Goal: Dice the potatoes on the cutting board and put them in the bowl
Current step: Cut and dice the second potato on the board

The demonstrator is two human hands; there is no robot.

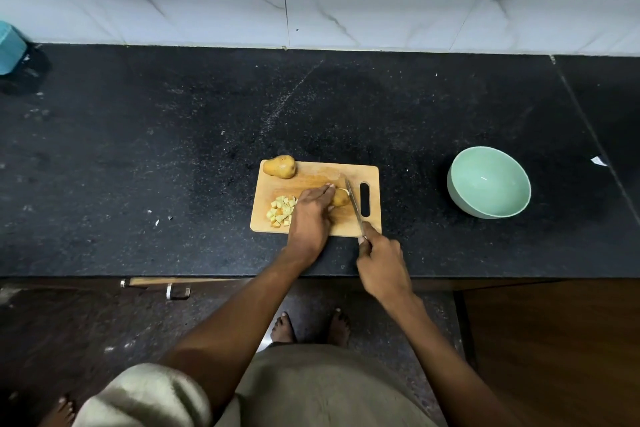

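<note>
The job looks partly done. A small pile of dice [282, 211] lies on the near left part of the board [313, 173], so some potato is already cut. None of it has reached the bowl [489, 182], which stands well apart to the right on the tabletop [173, 135] and appears to hold nothing. A whole potato [280, 166] sits untouched at the board's far left corner, its narrower end pointing left and far, its long axis running roughly left to right. The piece being worked, a part potato [340, 198], lies near the board's middle, with a pale cut face showing at its far edge; its long axis cannot be told, since much of it is covered.

The left hand [311, 210] rests over that piece, fingers stretched flat across it and pressing it down. The right hand [381, 262] grips the knife [353, 203] handle, fingers curled round it. The blade runs from near to far, tilted slightly left, just right of the piece and touching or nearly touching it.

Left to do, by my judgement: finish this piece, dice the whole potato, then move everything into the bowl.
</note>
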